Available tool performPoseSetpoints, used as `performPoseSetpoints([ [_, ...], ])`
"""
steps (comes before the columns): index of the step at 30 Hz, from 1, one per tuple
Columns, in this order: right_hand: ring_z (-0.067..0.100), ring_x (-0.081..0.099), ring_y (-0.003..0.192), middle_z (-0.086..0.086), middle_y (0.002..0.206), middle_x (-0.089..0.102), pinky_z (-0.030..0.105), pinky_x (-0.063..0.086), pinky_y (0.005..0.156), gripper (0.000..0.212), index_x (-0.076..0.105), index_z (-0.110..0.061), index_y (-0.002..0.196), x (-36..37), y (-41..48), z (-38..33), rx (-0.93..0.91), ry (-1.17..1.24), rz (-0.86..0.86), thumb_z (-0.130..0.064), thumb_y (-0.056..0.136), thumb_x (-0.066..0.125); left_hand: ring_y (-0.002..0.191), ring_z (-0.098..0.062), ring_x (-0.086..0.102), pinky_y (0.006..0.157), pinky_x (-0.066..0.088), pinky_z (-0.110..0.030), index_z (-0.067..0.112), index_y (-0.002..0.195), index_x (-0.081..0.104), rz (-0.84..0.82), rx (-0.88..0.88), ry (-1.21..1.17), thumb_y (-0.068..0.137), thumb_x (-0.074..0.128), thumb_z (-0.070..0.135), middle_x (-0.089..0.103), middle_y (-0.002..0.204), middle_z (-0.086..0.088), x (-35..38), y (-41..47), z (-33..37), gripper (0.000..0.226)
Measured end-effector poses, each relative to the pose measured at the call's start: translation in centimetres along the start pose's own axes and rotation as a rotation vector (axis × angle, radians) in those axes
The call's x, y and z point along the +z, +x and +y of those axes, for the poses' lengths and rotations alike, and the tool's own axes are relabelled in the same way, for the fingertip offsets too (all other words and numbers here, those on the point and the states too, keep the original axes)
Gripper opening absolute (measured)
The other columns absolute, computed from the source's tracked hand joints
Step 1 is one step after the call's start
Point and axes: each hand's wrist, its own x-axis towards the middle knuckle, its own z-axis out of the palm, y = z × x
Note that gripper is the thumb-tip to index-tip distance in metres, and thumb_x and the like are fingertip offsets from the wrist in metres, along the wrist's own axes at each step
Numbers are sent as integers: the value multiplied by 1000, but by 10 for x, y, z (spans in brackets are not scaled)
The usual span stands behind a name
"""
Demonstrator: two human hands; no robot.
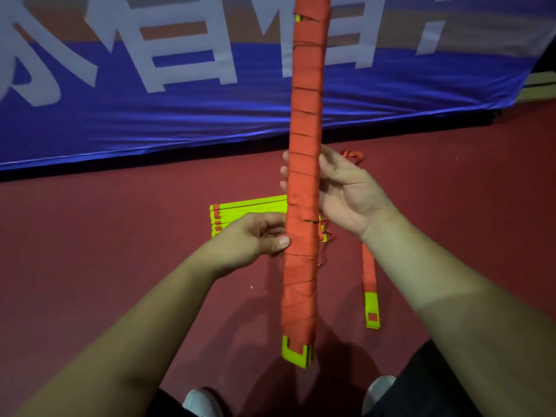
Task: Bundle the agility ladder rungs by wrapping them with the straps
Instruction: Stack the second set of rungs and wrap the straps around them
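Rung bundle (301, 278), wound in orange strap (305, 115), held upright at centre above the floor (120, 251). Left hand (255, 239) grip clamped low, thumb pinning the wrap, probably against loosening. Right hand (346, 191) grip closed round it higher, steadying; loose rung stack (240, 212) lies beyond.

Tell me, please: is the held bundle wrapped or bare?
Wrapped: strap coils cover the bundle; only yellow rung tips at the bottom and a gap near the top show. Its top end is out of view.
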Motion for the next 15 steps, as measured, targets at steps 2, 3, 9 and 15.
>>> performPoseSetpoints([
  [2, 34, 67, 95, 23, 115, 60, 51, 54, 91, 42, 48, -2, 130, -3, 2, 1, -15, -37, 88, -7, 88, 51, 66, -8, 64, 65, 51, -18, -6, 104, 61, 131, -47, 19, 90, 57, -10, 67, 80, -6, 3, 4, -2, 15],
  [3, 33, 66, 92, 23, 112, 58, 51, 54, 88, 45, 47, -1, 130, -5, 2, 2, -27, -68, 137, -6, 87, 54, 64, -11, 67, 64, 54, -19, -8, 100, 61, 201, -86, -4, 88, 60, -11, 67, 80, -14, 5, 6, -2, 12],
  [9, 31, 58, 83, 20, 97, 55, 61, 47, 89, 22, 53, -9, 102, -16, 5, -1, -133, -280, 428, 5, 87, 61, 75, -18, 69, 75, 59, -25, 2, 94, 68, 311, -109, 21, 91, 67, 12, 70, 89, -22, 27, 20, -3, 10],
  [15, 14, 59, 66, 3, 82, 55, 27, 51, 57, 33, 48, -13, 100, -29, 12, -22, -197, -460, 616, 6, 82, 68, 76, -15, 69, 78, 57, -43, 18, 105, 67, 315, -30, 283, 74, 80, 24, 75, 91, -8, 42, 47, -12, 34],
])
